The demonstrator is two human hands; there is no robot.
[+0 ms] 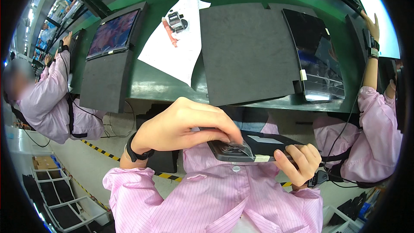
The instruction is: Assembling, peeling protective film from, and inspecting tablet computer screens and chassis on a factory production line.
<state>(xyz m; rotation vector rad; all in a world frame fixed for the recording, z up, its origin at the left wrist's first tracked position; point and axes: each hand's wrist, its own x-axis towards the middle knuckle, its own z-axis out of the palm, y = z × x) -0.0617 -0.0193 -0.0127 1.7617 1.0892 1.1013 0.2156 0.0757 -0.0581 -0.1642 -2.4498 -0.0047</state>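
Note:
A dark smartphone [282, 141] is held in front of my chest, its back with the camera bump turned up. My right hand [300, 162] grips the phone's right end, thumb and fingers closed round it. My left hand [194, 123] is at the camera end, thumb and forefinger pinched on a piece of clear film [247, 150] over the lenses. The film is partly hidden by these fingers. A pale label [264, 140] lies on the phone's back, and a cream tape tab [261, 158] sits on its near edge.
Ahead, a green bench [172, 77] holds a black foam mat [248, 51], a tablet [317, 60] on the right and another tablet [114, 32] on a foam block. A white sheet [172, 56] carries an orange-handled tool [170, 33] and a tape roll [176, 20]. Co-workers sit at both sides.

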